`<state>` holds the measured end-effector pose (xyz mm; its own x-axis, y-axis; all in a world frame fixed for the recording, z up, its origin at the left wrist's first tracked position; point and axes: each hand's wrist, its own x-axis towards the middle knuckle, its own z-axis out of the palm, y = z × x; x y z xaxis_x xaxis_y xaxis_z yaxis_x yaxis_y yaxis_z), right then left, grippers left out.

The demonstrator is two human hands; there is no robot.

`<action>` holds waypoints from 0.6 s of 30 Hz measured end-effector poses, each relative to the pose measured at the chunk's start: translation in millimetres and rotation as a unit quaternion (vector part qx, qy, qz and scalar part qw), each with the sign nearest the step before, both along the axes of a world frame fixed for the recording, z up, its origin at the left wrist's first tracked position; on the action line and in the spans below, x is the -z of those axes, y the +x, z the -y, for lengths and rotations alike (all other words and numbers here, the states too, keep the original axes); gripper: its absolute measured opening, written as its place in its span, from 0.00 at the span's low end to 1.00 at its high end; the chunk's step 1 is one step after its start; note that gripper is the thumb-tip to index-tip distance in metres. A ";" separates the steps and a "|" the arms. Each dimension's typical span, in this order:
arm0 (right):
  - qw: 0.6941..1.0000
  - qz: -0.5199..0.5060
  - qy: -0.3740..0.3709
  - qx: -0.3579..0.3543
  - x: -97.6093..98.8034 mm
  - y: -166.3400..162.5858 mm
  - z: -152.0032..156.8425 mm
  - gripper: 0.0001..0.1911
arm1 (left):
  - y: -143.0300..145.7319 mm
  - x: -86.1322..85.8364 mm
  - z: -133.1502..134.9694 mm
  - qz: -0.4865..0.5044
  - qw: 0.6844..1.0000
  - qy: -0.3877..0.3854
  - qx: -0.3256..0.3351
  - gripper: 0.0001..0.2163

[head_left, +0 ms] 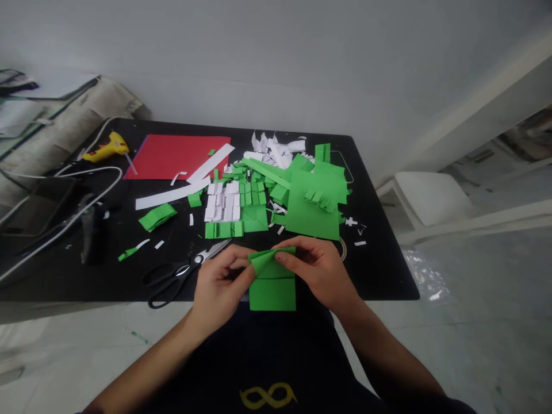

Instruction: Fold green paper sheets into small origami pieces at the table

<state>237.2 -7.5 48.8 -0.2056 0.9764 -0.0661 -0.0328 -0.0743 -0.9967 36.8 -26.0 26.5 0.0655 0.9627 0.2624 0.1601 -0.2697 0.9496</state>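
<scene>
A green sheet of paper is held between my two hands at the table's front edge, with a crease across it and its top part folded over. My left hand pinches its upper left side between thumb and fingers. On the upper right, my right hand grips the folded edge, thumb in front. Black-handled scissors lie just left of my left hand, blades pointing up to the right. Beyond my hands are folded white paper pieces, folded green pieces and a larger green sheet.
A red sheet lies at the back of the black table, beside a yellow glue gun. White scraps are heaped near the wall. A white cable loops across the left. A white stool stands at right.
</scene>
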 end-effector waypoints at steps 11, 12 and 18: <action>0.994 0.004 0.097 0.048 1.2 -7.4 10.7 0.11 | 0.8 1.1 2.3 -0.027 0.999 0.013 -0.014 0.03; 0.992 0.011 0.107 0.060 1.5 -8.8 11.6 0.09 | 1.2 0.8 2.6 -0.032 0.999 0.019 -0.016 0.03; 0.984 0.013 0.129 0.125 7.1 -17.5 19.9 0.08 | 5.2 -0.6 6.1 -0.053 0.996 0.072 -0.026 0.05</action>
